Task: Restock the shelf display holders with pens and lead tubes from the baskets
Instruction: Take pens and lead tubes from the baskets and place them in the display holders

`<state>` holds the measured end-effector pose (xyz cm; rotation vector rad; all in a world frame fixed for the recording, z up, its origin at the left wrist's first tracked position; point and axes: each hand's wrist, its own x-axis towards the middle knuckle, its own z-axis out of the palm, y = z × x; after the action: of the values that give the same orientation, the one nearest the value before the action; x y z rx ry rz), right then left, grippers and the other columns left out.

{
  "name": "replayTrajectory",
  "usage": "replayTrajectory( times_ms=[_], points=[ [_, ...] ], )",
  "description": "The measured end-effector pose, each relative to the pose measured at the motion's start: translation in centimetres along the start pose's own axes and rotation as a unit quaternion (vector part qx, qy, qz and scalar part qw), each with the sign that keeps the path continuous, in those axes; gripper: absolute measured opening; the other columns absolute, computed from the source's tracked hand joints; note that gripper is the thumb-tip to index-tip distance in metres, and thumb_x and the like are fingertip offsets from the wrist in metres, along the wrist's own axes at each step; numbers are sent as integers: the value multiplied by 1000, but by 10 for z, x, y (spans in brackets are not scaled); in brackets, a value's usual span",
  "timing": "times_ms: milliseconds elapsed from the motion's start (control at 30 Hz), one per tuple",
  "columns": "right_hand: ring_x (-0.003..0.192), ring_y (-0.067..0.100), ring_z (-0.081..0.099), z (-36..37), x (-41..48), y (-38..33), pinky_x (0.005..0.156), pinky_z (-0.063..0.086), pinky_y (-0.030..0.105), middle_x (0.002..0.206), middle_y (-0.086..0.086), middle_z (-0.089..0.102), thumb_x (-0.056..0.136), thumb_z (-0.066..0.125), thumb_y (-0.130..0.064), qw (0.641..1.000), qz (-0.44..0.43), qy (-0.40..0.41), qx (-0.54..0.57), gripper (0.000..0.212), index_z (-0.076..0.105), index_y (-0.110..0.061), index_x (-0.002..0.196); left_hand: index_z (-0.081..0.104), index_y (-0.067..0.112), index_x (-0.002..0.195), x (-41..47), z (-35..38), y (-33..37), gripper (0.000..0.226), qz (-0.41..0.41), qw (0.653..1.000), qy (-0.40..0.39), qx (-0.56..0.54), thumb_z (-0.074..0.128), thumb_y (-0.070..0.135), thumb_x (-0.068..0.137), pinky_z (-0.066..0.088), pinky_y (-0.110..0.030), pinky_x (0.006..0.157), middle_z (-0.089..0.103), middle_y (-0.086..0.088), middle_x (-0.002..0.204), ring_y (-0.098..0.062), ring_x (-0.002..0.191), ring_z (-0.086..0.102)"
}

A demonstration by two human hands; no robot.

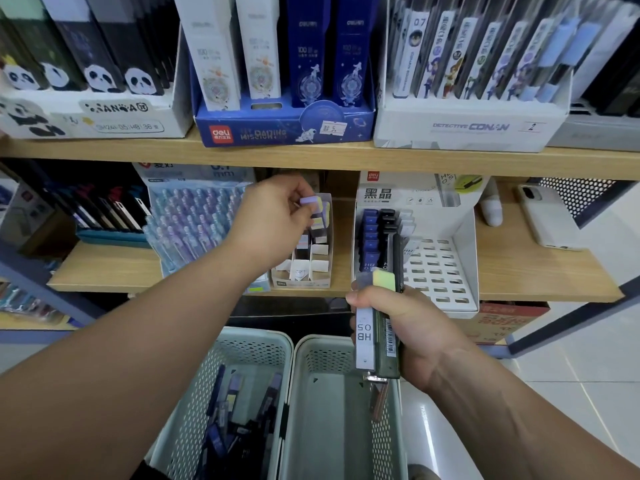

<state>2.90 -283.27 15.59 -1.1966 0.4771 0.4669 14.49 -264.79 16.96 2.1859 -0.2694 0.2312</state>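
A lilac-capped tube, slim and dark-bodied, is pinched by its cap between the thumb and fingertips of the left hand, just left of centre frame. It is held above the back row of a small white divided holder on the lower wooden shelf. A few more pastel-capped tubes are stood in the holder's back compartments. Its front compartments show only their white card walls.

Right of centre, a bundle of tubes is gripped upright in the right hand, the fingers wrapped fully round it. One tube bears a white label printed "HB 05", and another is dark green with a barcode. Two caps are seen on top, one greyish lilac and one yellow-green. The exact number in the bundle cannot be told.

Two pale perforated baskets are seen at the bottom of the frame. Many dark blue and lilac pens and tubes are heaped in the left basket. One brownish stick is seen by the wall of the right basket.

A white slotted holder is placed right of centre, with one blue and one black column of tubes at its left side.
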Motion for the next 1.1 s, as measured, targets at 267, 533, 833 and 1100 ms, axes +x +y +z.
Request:
replayTrajectory(
  times_ms=[267,533,833,1100],
  points=[
    [53,23,64,-5,2,1,51,55,31,66,10,65,74,81,-5,1000,0,-6,-7,18,73,-5,90,69,18,90,3,11,-6,4,41,993,24,104,68,14,92,59,-41,71,71,0,80,-17,75,71],
    [57,21,67,-2,3,2,55,55,32,68,8,68,56,84,-15,1000,-3,-13,-8,47,71,-5,100,73,16,95,8,19,-7,7,49,990,11,135,68,12,92,60,-39,69,73,-2,84,-20,72,69],
    [57,22,66,-3,3,2,56,54,32,69,10,67,54,85,-16,1000,0,-8,-20,60,70,-1,109,77,11,97,10,22,-12,14,129,938,20,322,72,20,88,53,-38,71,69,-8,102,-30,93,64],
    [65,25,67,1,1,5,60,57,35,77,13,68,54,86,-17,1000,-3,-14,-28,58,72,1,107,66,11,99,16,28,-13,23,120,914,52,383,76,27,85,48,-39,64,66,-12,99,-36,93,63]
  ],
)
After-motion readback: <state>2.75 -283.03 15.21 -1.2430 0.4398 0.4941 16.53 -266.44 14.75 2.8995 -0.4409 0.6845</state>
